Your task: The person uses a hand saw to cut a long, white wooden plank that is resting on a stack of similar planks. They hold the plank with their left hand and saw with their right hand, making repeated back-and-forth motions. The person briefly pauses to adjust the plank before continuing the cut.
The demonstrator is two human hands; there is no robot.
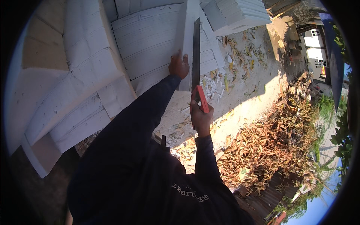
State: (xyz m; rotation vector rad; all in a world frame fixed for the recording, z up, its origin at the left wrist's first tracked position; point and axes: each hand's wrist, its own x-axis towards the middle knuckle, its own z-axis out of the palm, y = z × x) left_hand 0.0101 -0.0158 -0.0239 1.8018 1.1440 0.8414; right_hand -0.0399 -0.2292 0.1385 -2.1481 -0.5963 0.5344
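My left hand [179, 65] grips a long white block [184, 26], its index finger and thumb pointing up along it. My right hand [200, 114] is closed on the red handle [201, 98] of a hand saw. The saw's long dark blade [195, 52] runs upright beside the block's right side, toward the top of the view. Under and beside the block lie wide, layered white boards [146, 41] with seams across them. Whether the teeth are in the block I cannot tell.
Stacked white blocks [78, 60] fill the left, with more [236, 13] at the top. White offcuts [216, 86] and leaves lie on sandy ground [247, 97]. A heap of dry leaves [262, 150], corrugated sheeting [258, 202], plants [341, 138] and a structure [315, 48] are at the right.
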